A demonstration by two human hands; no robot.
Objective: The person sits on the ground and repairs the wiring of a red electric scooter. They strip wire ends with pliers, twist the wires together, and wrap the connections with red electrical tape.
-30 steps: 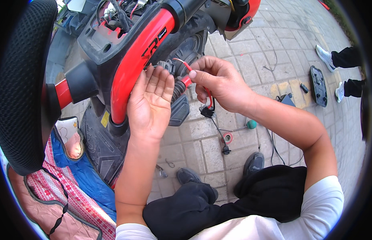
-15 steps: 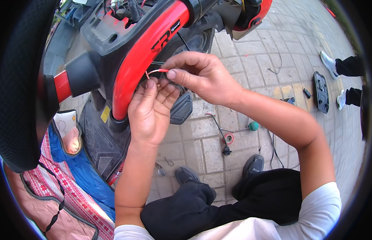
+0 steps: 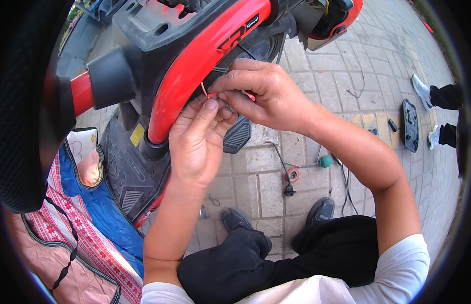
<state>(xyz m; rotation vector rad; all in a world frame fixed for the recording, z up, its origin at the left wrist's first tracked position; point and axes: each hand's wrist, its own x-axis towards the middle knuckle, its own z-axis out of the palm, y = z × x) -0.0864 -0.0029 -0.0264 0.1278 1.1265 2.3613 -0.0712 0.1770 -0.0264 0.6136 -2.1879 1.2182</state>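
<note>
Just beside the red curved frame tube (image 3: 170,83) of an electric scooter, both hands meet over a thin red wire (image 3: 204,89). My left hand (image 3: 197,144), palm up, pinches the wire between thumb and fingertips at a short red joint. My right hand (image 3: 271,96) comes from the right with thumb and forefinger pressed together on the wire at the same spot. A bit of red sleeve (image 3: 249,96) shows between the right fingers. How the wire ends lie against each other is mostly hidden by the fingertips.
A black pedal (image 3: 237,135) juts out behind my left hand. On the paving lie a black cable with a plug (image 3: 288,189), a green-handled tool (image 3: 324,161), a red roll (image 3: 293,175) and a black cover (image 3: 410,125). A quilted blanket (image 3: 101,213) hangs at left; another person's shoes (image 3: 422,91) stand right.
My right fingers have closed in on my left fingertips, and the wire arch that showed between them is now mostly covered. The scooter sits slightly farther right in view.
</note>
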